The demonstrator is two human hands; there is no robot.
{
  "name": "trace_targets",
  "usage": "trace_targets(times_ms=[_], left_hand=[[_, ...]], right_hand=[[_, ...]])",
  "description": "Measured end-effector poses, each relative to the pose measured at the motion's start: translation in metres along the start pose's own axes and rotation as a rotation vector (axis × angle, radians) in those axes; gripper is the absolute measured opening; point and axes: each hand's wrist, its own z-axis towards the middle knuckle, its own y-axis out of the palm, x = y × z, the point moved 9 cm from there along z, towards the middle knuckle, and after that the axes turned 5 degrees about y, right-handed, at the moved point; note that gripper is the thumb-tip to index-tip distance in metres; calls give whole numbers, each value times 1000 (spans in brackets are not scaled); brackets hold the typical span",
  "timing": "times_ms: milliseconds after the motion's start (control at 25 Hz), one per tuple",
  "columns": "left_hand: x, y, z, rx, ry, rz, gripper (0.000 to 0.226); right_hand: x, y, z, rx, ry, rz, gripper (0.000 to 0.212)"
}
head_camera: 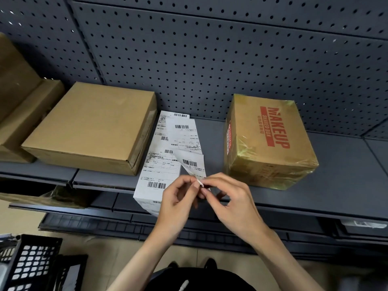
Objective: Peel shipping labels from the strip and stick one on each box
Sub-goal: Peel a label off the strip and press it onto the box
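Grey shelf, pegboard behind. Label strip lengthwise from back to front edge, overhanging; two boxes flanking: plain, printed. Left hand, right hand both pinching strip's corner.

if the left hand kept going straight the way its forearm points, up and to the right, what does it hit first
Probably the curled label it is already pinching with the right hand; past that, the label strip on the shelf, then likely the pegboard. Depth is unclear.
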Motion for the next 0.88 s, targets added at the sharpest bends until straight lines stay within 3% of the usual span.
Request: trace_targets(times_ms=[120, 320, 440, 720, 880], left_hand=[[-5, -2, 4, 1, -85, -169, 15], [-6, -5, 6, -10, -156, -216, 11], [-10, -3, 5, -27, -212, -257, 20], [-10, 2, 6, -61, -181, -271, 19], [-3, 7, 6, -109, -97, -194, 24]], right_hand=[[-2, -3, -5, 32, -102, -72, 10], [-7, -4, -10, 105, -208, -259, 11], [-7, -4, -11, 108, -225, -304, 13], [-7, -6, -10, 104, -209, -256, 11], [-2, -8, -2, 96, -53, -3, 7]])
